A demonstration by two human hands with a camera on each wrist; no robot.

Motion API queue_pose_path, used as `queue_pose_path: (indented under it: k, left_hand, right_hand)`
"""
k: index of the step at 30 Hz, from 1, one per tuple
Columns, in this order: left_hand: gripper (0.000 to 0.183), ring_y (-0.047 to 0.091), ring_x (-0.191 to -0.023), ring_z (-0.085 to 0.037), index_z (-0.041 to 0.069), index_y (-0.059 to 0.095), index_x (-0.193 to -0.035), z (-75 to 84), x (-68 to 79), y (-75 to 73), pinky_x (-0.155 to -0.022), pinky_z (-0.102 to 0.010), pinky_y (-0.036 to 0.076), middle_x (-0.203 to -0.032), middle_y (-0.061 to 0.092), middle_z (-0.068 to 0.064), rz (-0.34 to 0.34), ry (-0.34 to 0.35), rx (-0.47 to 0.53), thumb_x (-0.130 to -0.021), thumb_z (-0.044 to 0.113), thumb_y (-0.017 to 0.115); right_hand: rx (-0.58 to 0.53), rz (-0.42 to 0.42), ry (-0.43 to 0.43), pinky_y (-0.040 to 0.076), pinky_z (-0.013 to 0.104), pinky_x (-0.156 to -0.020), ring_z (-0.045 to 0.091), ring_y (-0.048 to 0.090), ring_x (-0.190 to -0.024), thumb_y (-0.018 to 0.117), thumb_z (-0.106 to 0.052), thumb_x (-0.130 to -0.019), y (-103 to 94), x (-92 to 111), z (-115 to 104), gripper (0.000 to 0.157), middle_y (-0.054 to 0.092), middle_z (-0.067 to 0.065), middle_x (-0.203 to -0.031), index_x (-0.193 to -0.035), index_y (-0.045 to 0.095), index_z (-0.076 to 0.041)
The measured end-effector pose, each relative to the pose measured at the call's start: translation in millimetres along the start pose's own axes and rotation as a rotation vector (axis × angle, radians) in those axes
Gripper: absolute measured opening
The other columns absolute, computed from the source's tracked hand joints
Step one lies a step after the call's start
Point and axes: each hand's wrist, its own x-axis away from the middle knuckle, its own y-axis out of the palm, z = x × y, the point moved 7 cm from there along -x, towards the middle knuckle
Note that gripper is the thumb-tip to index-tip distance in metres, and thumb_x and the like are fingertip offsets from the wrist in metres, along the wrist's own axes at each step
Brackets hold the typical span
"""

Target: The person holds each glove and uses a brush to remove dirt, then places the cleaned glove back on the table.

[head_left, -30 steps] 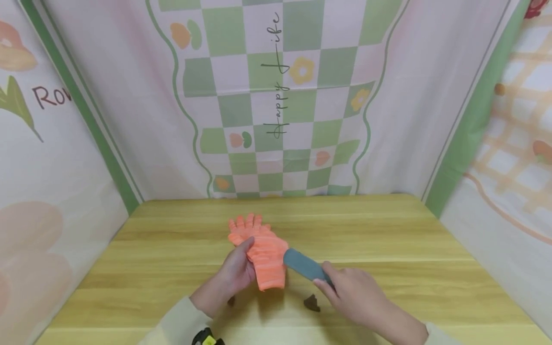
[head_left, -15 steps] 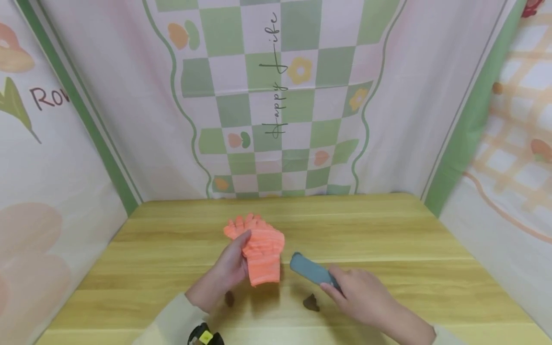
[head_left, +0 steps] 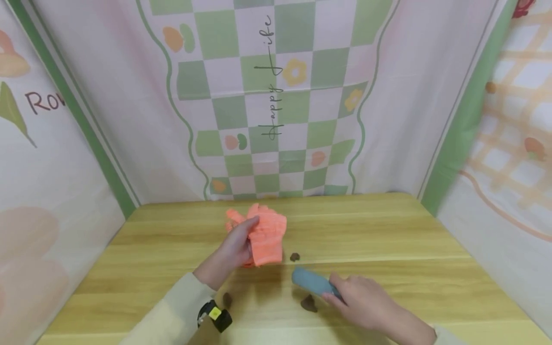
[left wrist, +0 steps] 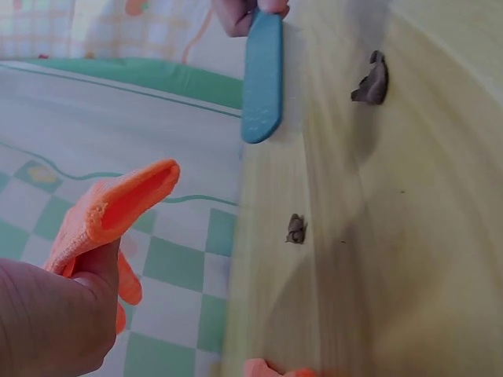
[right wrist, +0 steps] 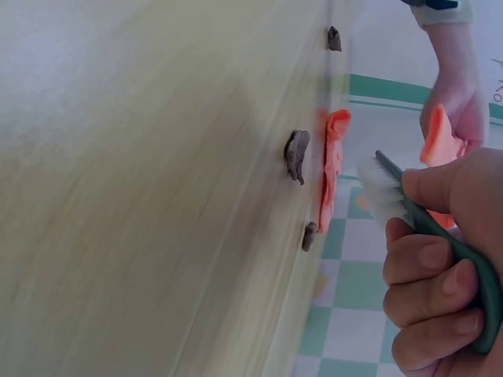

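Observation:
My left hand (head_left: 233, 247) grips an orange knit glove (head_left: 268, 237), thumb on top, raised over the table. In the left wrist view the cuff opening of this glove (left wrist: 141, 196) faces the camera. A second orange glove (right wrist: 333, 161) lies on the table, mostly hidden behind the first in the head view. My right hand (head_left: 366, 299) holds a blue-green brush (head_left: 312, 281) by its handle. Its white bristles (right wrist: 381, 188) show in the right wrist view. The brush is apart from the glove, to its lower right.
Dark brown crumpled bits lie on the wooden table (head_left: 366, 239): one small piece (head_left: 294, 257) beyond the brush, a larger piece (head_left: 308, 303) near it, and another piece (head_left: 227, 300) beside the left wrist. Patterned cloth (head_left: 276, 120) walls the back and sides.
The brush has come away from the glove's edge and shifted slightly toward me. My left hand has lifted the glove away and turned it. A small brown piece now shows where the brush was.

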Motion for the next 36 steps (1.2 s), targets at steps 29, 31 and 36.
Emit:
queue_pose_path:
  k: [29, 31, 36]
  left_hand:
    - [0.005, 0.046, -0.062, -0.010, 0.005, 0.049, -0.094, -20.0, -112.2, 35.3, -0.058, -0.022, 0.041, -0.072, 0.049, -0.001, 0.110, 0.073, -0.135, -0.098, 0.003, 0.047]
    - [0.005, 0.047, -0.063, -0.010, 0.005, 0.049, -0.093, -22.9, -118.5, 34.3, -0.058, -0.021, 0.042, -0.073, 0.050, -0.001, 0.121, 0.072, -0.134, -0.098, 0.003, 0.048]
    - [0.008, 0.047, -0.060, -0.010, 0.006, 0.050, -0.089, -32.8, -133.6, 32.3, -0.055, -0.021, 0.041, -0.070, 0.050, 0.000, 0.115, 0.048, -0.163, -0.097, 0.006, 0.049]
  right_hand:
    - [0.003, -0.026, 0.009, 0.035, 0.021, -0.045, 0.002, 0.037, -0.051, 0.054, -0.045, -0.098, 5.2, 6, 4, 0.032, 0.040, -0.014, -0.063, -0.087, 0.056, -0.016]
    - [-0.002, -0.037, 0.014, 0.035, 0.022, -0.045, 0.002, 0.038, -0.052, 0.052, -0.047, -0.098, 6.5, 6, 4, 0.033, 0.041, -0.014, -0.063, -0.087, 0.055, -0.016]
    - [-0.002, -0.037, 0.014, 0.035, 0.022, -0.046, 0.002, 0.038, -0.053, 0.053, -0.047, -0.098, 7.4, 6, 4, 0.033, 0.041, -0.014, -0.064, -0.089, 0.056, -0.016]
